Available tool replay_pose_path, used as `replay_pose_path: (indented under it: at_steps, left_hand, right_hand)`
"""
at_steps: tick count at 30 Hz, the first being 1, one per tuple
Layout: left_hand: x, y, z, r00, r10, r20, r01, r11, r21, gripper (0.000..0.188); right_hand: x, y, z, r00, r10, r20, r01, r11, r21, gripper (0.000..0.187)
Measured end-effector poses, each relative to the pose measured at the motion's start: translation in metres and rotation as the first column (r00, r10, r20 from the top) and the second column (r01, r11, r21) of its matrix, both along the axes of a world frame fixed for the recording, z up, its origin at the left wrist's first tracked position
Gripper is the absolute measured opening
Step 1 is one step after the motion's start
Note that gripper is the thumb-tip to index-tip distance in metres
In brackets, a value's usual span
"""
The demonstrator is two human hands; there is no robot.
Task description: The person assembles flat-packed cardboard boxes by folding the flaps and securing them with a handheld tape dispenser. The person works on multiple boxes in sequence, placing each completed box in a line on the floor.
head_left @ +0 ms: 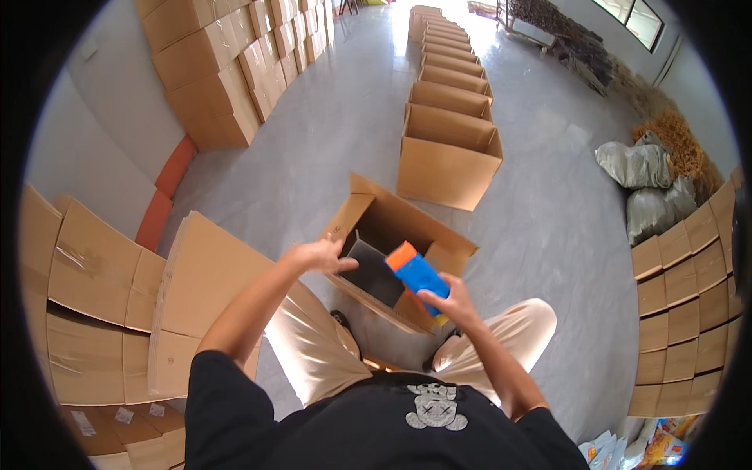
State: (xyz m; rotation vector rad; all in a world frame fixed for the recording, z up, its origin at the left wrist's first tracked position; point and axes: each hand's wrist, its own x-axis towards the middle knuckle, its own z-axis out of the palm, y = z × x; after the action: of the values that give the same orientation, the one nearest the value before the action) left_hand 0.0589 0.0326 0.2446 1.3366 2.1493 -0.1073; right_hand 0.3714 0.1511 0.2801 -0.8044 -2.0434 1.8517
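Note:
An open cardboard carton (376,202) stands on the floor between my feet, its flaps raised. A dark grey panel (376,274) shows inside, in the carton's left part. My left hand (319,255) is at the carton's left flap, fingers and thumb spread; whether it touches the flap is hard to tell. Over the carton's right side, my right hand (448,298) grips a blue block-shaped tool (421,274) with an orange end pointing up and left. Small orange and yellow parts show under the tool; its exact kind is unclear.
Ahead, a long row of open cartons (448,168) stretches away. Stacked cartons (211,94) line the left wall; flattened cardboard (211,274) leans close on my left. Tied grey sacks (636,163) and more stacked cardboard (681,313) are on the right.

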Motion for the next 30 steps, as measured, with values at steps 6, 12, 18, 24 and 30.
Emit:
replay_pose_path:
  at_steps: [6, 12, 18, 24, 30]
  left_hand:
    - [0.022, -0.04, 0.05, 0.948, -0.318, -0.024, 0.316, 0.946, -0.075, 0.109]
    - [-0.001, 0.02, 0.036, 0.963, -0.263, 0.063, 0.269, 0.952, -0.143, 0.076]
    - [0.005, 0.013, -0.042, 0.973, -0.029, -0.227, 0.14, 0.861, 0.489, 0.103]
    - [0.004, 0.011, -0.093, 0.761, 0.454, 0.464, -0.625, 0.322, 0.711, 0.087]
    - [-0.001, 0.025, -0.096, 0.751, 0.595, 0.287, -0.603, 0.442, 0.664, 0.037]
  right_hand:
    - [0.001, 0.004, -0.013, 0.999, 0.018, -0.03, -0.024, 0.976, -0.217, 0.047]
    - [-0.03, 0.062, 0.021, 0.964, -0.085, -0.253, 0.111, 0.99, 0.09, 0.039]
    - [-0.075, 0.113, 0.052, 0.771, -0.409, -0.488, 0.389, 0.909, -0.147, 0.037]
    - [-0.065, 0.084, 0.029, 0.937, -0.236, -0.258, 0.191, 0.963, -0.188, 0.042]
    - [-0.021, 0.017, -0.012, 0.978, -0.199, -0.058, 0.18, 0.955, -0.234, 0.04]
